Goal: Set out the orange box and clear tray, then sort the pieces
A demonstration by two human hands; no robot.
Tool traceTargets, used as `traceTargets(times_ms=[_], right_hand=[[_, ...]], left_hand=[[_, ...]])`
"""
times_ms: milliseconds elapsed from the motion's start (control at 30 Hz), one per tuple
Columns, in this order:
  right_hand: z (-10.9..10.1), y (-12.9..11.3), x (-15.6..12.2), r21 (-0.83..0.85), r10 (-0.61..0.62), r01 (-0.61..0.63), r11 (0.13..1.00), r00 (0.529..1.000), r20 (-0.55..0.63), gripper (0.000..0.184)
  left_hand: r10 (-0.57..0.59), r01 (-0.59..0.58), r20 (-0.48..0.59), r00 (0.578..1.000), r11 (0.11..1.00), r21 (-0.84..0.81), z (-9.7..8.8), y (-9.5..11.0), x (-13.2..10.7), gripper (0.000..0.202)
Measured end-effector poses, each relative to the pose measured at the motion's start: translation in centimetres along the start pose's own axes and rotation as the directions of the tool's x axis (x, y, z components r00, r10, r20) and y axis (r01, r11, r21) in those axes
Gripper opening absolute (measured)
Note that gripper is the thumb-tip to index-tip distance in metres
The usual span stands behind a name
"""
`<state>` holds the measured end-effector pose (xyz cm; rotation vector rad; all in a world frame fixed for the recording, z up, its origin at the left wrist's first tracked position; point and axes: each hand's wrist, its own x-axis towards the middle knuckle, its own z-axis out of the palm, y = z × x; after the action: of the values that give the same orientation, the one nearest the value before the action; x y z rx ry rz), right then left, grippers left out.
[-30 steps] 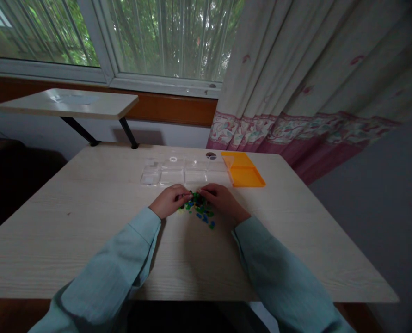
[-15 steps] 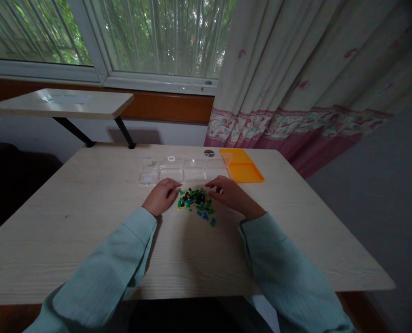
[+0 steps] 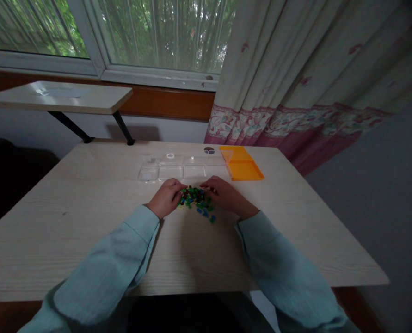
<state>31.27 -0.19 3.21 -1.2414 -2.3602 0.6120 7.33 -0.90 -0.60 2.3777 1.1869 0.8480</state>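
A small heap of coloured beads (image 3: 196, 200), green, blue and dark, lies on the pale wooden table (image 3: 88, 217). My left hand (image 3: 166, 198) rests at the heap's left edge with curled fingers touching the beads. On the right edge sits my right hand (image 3: 224, 195), fingertips on the beads. Whether either hand pinches a bead is too small to tell. Just beyond the heap stands a clear plastic box with several compartments (image 3: 178, 167).
An orange lid (image 3: 241, 164) lies at the clear box's right end. A small dark round thing (image 3: 209, 150) sits behind it. A white side table (image 3: 56, 97) stands under the window at the back left. A curtain (image 3: 296, 92) hangs at the right.
Both hands drew apart from the heap half a second ago and have now closed in on it again from either side. The view has shifted slightly.
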Motion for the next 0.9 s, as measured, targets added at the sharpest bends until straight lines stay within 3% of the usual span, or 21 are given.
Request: traceTargets(times_ms=[67, 167, 233, 333, 467, 700, 900], right_hand=[[-1.0, 0.4, -0.5, 0.028, 0.081, -0.082, 0.996, 0.996, 0.036, 0.030], [-2.3, 0.8, -1.5, 0.051, 0.160, -0.177, 0.983, 0.958, 0.236, 0.061], [-2.8, 0.6, -2.1, 0.079, 0.139, -0.178, 0.981, 0.923, 0.359, 0.081], [-2.7, -0.4, -2.5, 0.106, 0.063, -0.114, 0.988, 0.915, 0.399, 0.089], [-1.8, -1.8, -2.0, 0.079, 0.049, -0.081, 0.994, 0.937, 0.346, 0.078], [-0.1, -2.2, -0.9, -0.032, 0.066, -0.061, 0.998, 0.976, 0.206, 0.035], [-1.3, -1.2, -0.9, -0.025, 0.125, -0.122, 0.992, 0.976, 0.177, 0.025]], left_hand=[[0.000, 0.000, -0.009, 1.000, 1.000, -0.008, 0.0, -0.1, 0.0, 0.034], [0.002, -0.003, -0.018, 1.000, 1.000, -0.019, 0.1, -0.1, 0.0, 0.035], [0.002, -0.003, -0.017, 1.000, 1.000, -0.023, 0.2, 0.0, 0.0, 0.036], [0.000, 0.000, -0.013, 1.000, 1.000, -0.016, 0.2, 0.1, 0.0, 0.036], [0.000, 0.000, -0.003, 1.000, 1.000, 0.022, 0.1, 0.1, -0.1, 0.036], [0.010, -0.011, 0.024, 1.000, 0.999, 0.052, 0.1, 0.3, -0.2, 0.035], [-0.015, 0.020, 0.062, 0.998, 0.996, -0.082, -1.1, 0.0, 0.0, 0.032]])
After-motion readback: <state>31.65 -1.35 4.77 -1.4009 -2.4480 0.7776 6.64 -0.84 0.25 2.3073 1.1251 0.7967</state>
